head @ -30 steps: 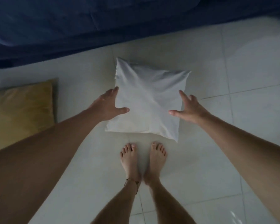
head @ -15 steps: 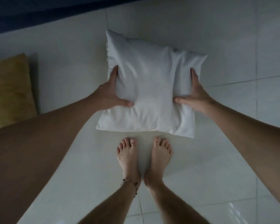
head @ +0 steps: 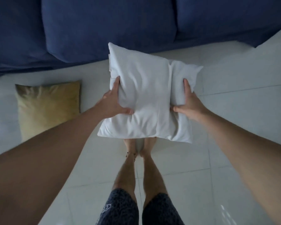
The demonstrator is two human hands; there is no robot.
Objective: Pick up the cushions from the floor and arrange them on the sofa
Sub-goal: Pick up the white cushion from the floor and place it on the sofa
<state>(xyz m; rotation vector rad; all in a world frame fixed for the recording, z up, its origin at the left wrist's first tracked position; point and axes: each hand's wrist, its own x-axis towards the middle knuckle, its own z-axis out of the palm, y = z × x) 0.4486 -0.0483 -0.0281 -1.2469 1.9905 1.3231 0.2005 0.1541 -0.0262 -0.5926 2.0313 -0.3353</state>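
A: What had changed compared with a moment before?

B: Half a second earlier the white cushion was still low, near the floor in front of the feet. Now it was lifted and it hid the toes. The sofa filled the top of the view again.

A: And the hands?

B: The left hand and the right hand pressed the two sides of the cushion. The fingers were closed on the fabric, the thumbs on top, and the filling was dented there.

A: What did this mean for the task?

B: I think the first pick-up was done, and the placing on the sofa remained. The yellow cushion lay on the floor at the left, untouched.
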